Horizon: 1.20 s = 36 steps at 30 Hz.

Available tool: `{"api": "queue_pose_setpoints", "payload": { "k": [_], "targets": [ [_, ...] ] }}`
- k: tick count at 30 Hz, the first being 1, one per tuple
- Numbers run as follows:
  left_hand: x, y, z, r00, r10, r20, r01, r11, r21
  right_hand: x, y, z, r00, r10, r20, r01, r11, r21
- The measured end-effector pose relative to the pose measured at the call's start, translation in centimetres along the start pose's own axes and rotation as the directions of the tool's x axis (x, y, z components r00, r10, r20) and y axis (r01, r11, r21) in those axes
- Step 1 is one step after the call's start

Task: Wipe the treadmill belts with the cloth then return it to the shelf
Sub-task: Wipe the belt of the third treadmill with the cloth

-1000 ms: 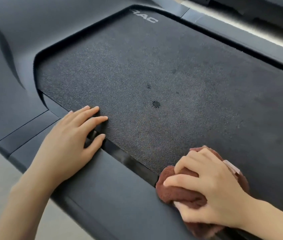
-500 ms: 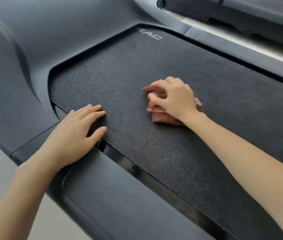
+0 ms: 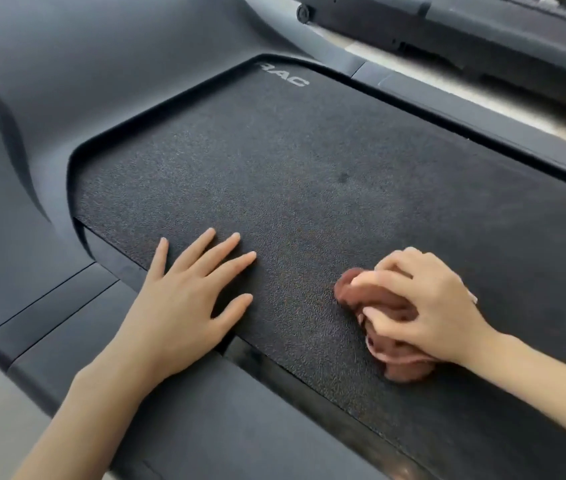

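The black textured treadmill belt fills the middle of the view, with a small dark spot on it toward the far side. A bunched brown cloth lies on the belt near its front edge. My right hand grips the cloth from above, fingers curled over it and pressing it onto the belt. My left hand rests flat with spread, straight fingers across the belt's near edge and the side rail.
The dark motor cover rises at the left and back. A second treadmill stands at the top right beyond a strip of light floor. More light floor shows at the bottom left.
My right hand has swept the cloth from the middle of the belt back toward the near edge and to the right. My left hand has spread its fingers further onto the belt.
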<state>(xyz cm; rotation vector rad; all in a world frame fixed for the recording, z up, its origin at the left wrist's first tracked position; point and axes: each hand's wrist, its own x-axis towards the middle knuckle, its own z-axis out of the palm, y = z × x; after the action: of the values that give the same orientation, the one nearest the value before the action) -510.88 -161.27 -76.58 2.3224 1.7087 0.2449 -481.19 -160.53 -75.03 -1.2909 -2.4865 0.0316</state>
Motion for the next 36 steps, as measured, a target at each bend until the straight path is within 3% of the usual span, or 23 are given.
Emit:
{"api": "queue_pose_setpoints", "payload": {
  "k": [3, 6, 8, 10, 13, 15, 16, 20, 24, 26, 27, 29, 32, 36],
  "targets": [
    [0.2, 0.3, -0.2, 1.0, -0.008, -0.003, 0.008, 1.0, -0.007, 3.8, 4.0, 0.5, 0.95, 0.292, -0.109, -0.298, 0.953, -0.051],
    [0.2, 0.6, -0.1, 1.0, -0.015, -0.011, 0.015, 1.0, -0.006, 8.1, 5.6, 2.0, 0.797, 0.567, -0.208, -0.596, 0.794, -0.123],
    [0.1, 0.6, -0.1, 1.0, -0.018, -0.02, 0.018, 1.0, -0.004, 9.5, 3.9, 3.1, 0.742, 0.626, -0.238, -0.666, 0.728, -0.162],
    [0.1, 0.5, -0.1, 1.0, -0.013, -0.025, 0.013, 1.0, -0.009, 9.1, 0.5, 4.0, 0.82, 0.529, -0.22, -0.568, 0.8, -0.191],
    [0.2, 0.5, -0.2, 1.0, 0.003, -0.023, -0.003, 1.0, -0.01, 5.6, -3.5, 3.2, 0.964, 0.25, -0.094, -0.256, 0.965, -0.063],
    [0.1, 0.3, -0.1, 0.999, 0.008, -0.031, -0.009, 1.0, -0.019, 3.0, -3.1, 1.8, 0.997, 0.076, -0.011, -0.075, 0.996, 0.038],
    [0.0, 0.3, -0.1, 0.999, 0.009, -0.039, -0.01, 1.0, -0.025, 2.0, -2.0, 1.2, 0.999, 0.052, 0.003, -0.052, 0.998, 0.046],
    [0.2, 0.4, 0.0, 0.998, -0.001, -0.061, -0.001, 0.999, -0.042, 3.8, 4.8, 0.1, 0.957, 0.286, -0.044, -0.287, 0.957, -0.039],
    [0.3, 0.6, 0.0, 0.998, -0.014, -0.067, 0.011, 0.999, -0.052, 10.8, 9.9, 1.6, 0.771, 0.619, -0.153, -0.634, 0.767, -0.094],
    [0.4, 0.7, -0.1, 0.997, -0.017, -0.075, 0.012, 0.998, -0.066, 13.9, 9.2, 3.3, 0.689, 0.705, -0.171, -0.723, 0.685, -0.088],
    [0.5, 0.7, -0.1, 0.997, -0.02, -0.078, 0.014, 0.997, -0.08, 15.3, 8.0, 4.3, 0.693, 0.701, -0.171, -0.719, 0.689, -0.092],
    [0.6, 0.6, -0.3, 0.997, -0.016, -0.072, 0.009, 0.996, -0.094, 17.2, 4.6, 5.9, 0.772, 0.62, -0.141, -0.634, 0.769, -0.085],
    [0.5, 0.0, -0.6, 0.998, 0.038, -0.047, -0.043, 0.994, -0.098, 17.4, -0.6, 7.1, 0.891, 0.447, -0.08, -0.453, 0.889, -0.068],
    [-0.6, -2.7, -1.8, 0.987, 0.156, -0.034, -0.158, 0.985, -0.073, 13.1, -3.6, 5.5, 0.986, 0.164, -0.008, -0.163, 0.986, 0.018]
  ]
}}
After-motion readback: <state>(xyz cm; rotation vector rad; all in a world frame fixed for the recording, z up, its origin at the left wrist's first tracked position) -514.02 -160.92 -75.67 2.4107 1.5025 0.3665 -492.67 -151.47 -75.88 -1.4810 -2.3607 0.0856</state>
